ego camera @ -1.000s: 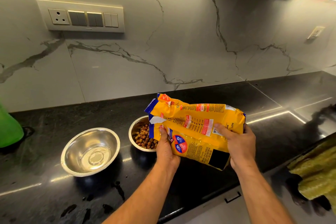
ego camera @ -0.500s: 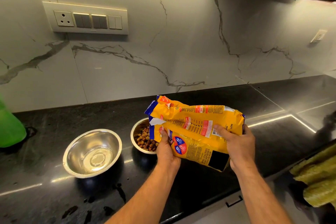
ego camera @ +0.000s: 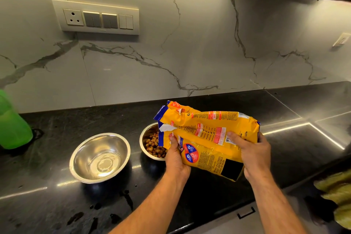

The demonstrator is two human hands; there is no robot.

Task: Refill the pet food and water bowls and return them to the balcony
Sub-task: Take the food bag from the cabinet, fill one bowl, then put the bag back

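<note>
- A green bottle (ego camera: pixel 13 121) stands at the far left edge of the black table (ego camera: pixel 57 186), at about 9 o'clock from the bowls.
- An empty steel bowl (ego camera: pixel 100 157) sits upright on the table, with a little clear water pooled at its bottom — dark wet spots lie on the table at its 6 o'clock.
- A second steel bowl (ego camera: pixel 150 139), just beside it at 3 o'clock, holds brown kibble (ego camera: pixel 153 145).
- The left hand (ego camera: pixel 175 157) has its grip closed on the torn, open end of a yellow food bag (ego camera: pixel 205 138), thumb pressed on the front.
- The bag lies tilted on its side above the table, its mouth over the kibble bowl's right rim.
- The right hand (ego camera: pixel 252 156) grips the bag's other end, at 3 o'clock — fingers curled round it.
- A yellow-green cloth (ego camera: pixel 336 195) shows at the right edge.
</note>
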